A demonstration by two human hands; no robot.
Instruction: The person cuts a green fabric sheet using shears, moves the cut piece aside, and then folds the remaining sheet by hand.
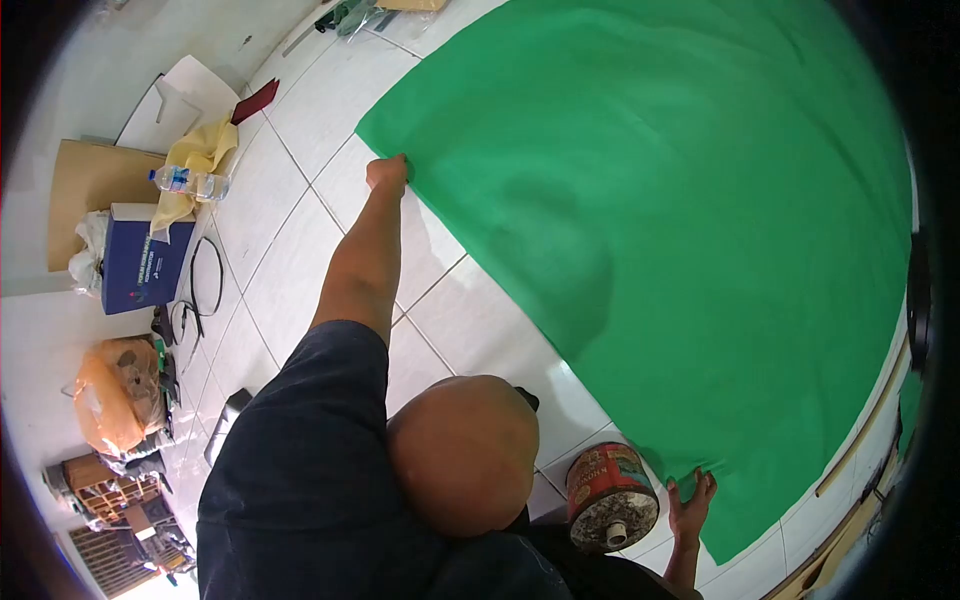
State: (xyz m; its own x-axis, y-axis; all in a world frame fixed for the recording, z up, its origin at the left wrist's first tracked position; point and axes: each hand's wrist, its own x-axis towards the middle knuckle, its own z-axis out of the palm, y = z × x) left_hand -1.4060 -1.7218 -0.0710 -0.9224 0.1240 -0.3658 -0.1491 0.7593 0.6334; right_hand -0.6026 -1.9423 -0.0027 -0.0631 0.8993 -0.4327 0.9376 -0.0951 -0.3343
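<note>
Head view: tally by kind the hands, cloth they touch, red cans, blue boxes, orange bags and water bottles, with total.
Left hand and right hand: 2
Green cloth: 1
Red can: 1
Blue box: 1
Orange plastic bag: 1
Water bottle: 1
Total: 7

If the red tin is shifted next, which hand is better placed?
Right, probably: the right hand is at the green cloth close beside the red tin, while the left hand grips the cloth's edge farther off.
</note>
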